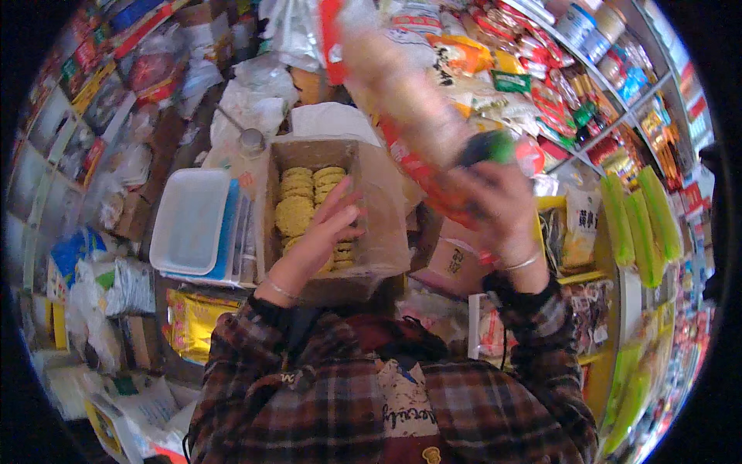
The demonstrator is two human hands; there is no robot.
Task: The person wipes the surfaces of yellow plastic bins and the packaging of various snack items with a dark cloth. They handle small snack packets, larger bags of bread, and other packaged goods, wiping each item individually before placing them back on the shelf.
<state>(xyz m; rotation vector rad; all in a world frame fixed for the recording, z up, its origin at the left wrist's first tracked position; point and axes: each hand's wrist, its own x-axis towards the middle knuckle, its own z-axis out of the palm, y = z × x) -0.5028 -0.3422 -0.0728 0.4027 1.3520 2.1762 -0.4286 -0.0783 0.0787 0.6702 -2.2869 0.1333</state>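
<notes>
A cardboard box [382, 220] stands upright before me, its top flaps up, with stacks of round yellow cookies [297, 214] inside. My left hand [327, 232] is over the box opening, fingers spread, nothing seen in it; whether it touches a cookie I cannot tell. My right hand [501, 203], to the right of the box, grips the end of a long clear plastic bag [411, 98] with red print. The bag is blurred and slants up and to the left; its contents look pale. Something dark and green [493, 148] lies at the right hand's fingertips, too blurred to name.
A white plastic tray [191, 220] lies on blue trays left of the box. Behind them are a metal ladle or scoop [252, 141] and plastic bags. Packaged foods crowd the back right. A smaller carton [455, 255] is right of the box; green packs [643, 232] hang at the far right.
</notes>
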